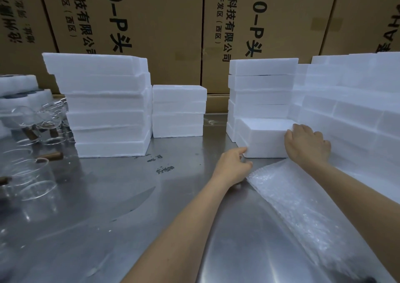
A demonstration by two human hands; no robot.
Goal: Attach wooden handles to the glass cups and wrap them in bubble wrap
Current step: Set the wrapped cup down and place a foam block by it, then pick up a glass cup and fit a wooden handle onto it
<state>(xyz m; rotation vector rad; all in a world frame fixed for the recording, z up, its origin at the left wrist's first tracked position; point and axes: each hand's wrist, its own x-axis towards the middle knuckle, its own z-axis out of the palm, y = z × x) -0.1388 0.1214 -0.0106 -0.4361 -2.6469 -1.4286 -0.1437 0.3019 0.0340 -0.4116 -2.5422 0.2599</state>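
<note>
Both hands are on a white foam box (263, 137), a matte, grainy rectangular block standing on the brushed-steel bench (129, 196) in front of a taller stack of the same boxes (263, 88). The left hand (232, 167) touches the box's lower left corner with its fingertips, fingers loosely bent. The right hand (307, 145) lies over the box's right edge with fingers spread and curled down its far side.

A stack of clear bubble wrap sheets (290, 196), pebbled and glossy, lies flat on the bench just in front of the box, running under the right forearm toward the lower right.

The glass cups (28, 174), thin-walled, round and transparent, crowd the bench's left edge, well apart from the hands. Short brown wooden handles (50, 156) show among them.

2 more foam stacks (108, 105) stand mid-bench, and foam blocks (346, 101) wall the right side. Printed cardboard cartons (151, 23) fill the background.
</note>
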